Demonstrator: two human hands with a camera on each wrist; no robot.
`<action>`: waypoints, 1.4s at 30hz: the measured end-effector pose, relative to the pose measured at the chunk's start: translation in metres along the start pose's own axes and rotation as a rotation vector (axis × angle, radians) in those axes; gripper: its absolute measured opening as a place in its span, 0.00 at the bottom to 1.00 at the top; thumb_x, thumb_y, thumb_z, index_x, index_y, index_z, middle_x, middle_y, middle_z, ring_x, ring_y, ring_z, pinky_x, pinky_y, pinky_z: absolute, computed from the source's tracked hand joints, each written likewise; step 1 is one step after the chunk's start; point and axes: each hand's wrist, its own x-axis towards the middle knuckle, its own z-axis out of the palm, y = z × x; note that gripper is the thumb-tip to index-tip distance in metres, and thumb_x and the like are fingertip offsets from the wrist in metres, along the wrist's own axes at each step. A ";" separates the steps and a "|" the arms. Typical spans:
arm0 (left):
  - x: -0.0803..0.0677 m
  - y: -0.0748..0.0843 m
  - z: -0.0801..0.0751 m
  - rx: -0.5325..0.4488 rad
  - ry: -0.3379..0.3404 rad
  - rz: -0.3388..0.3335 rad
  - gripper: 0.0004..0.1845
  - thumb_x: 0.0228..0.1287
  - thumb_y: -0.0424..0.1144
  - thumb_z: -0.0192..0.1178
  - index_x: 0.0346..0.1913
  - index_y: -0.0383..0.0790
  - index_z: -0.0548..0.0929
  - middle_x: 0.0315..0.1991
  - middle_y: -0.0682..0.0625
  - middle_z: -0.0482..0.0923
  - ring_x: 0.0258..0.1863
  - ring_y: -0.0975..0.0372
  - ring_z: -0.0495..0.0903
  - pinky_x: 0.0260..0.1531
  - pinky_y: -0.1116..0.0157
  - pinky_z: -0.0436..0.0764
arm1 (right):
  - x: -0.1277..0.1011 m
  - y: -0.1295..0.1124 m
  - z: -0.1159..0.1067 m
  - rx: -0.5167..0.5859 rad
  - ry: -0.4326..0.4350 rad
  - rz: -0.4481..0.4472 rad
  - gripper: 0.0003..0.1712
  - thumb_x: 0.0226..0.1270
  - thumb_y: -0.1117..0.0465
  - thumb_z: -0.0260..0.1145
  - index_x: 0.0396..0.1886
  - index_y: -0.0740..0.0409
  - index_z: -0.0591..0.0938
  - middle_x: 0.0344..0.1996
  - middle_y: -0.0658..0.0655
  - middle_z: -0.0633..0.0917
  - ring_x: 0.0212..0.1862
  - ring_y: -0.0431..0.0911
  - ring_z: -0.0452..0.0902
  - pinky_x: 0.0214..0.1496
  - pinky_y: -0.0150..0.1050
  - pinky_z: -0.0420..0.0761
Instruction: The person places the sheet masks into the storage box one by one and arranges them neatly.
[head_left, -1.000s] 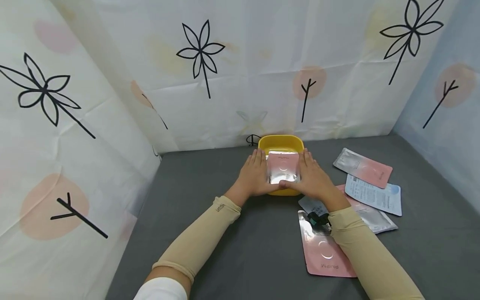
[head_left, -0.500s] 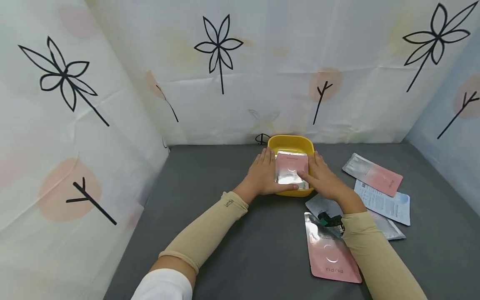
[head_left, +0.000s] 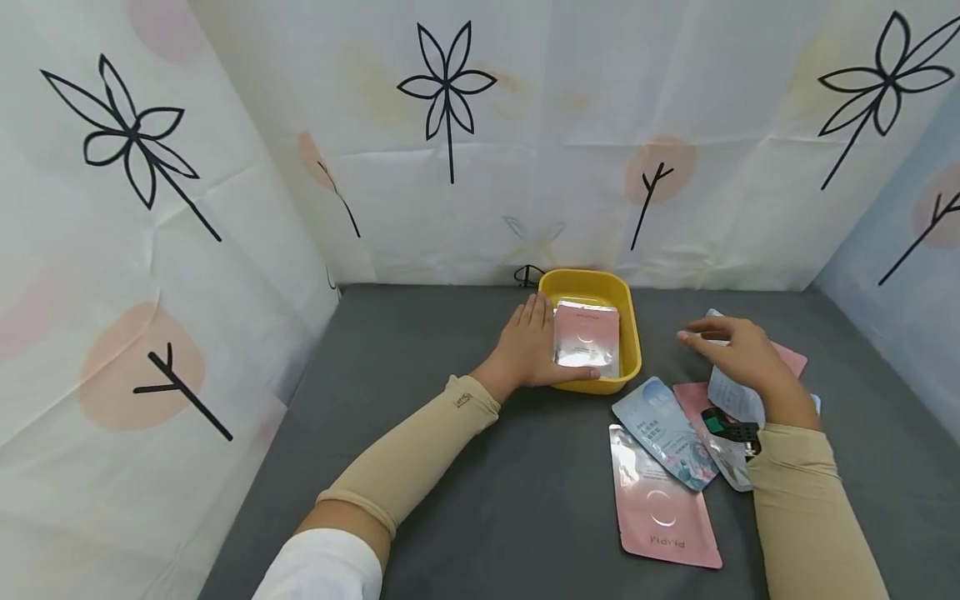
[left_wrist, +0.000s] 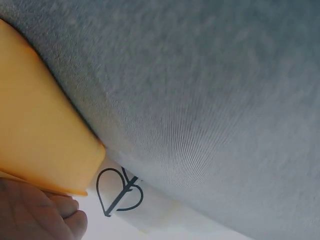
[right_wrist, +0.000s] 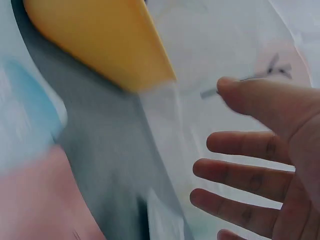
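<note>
Grey cloth tabletop, printed backdrop behind. Yellow tub holds pink-silver sachet, lettering too small to read. Left hand, fingers straight, rests against tub's side. Right hand, fingers spread and empty, hovers over loose sachets; nearest pink sachet carries writing, upside down, not legible.

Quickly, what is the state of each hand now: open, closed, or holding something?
Left hand: open, fingers straight, resting against the yellow tub and the pink packet.
Right hand: open, fingers spread, holding nothing.
</note>
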 end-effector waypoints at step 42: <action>0.001 0.004 -0.005 0.092 -0.038 0.001 0.73 0.55 0.91 0.41 0.86 0.34 0.47 0.87 0.36 0.43 0.88 0.48 0.44 0.86 0.51 0.52 | -0.014 0.112 -0.024 -0.014 0.038 0.281 0.47 0.75 0.35 0.64 0.69 0.75 0.70 0.64 0.86 0.68 0.60 0.79 0.64 0.56 0.75 0.73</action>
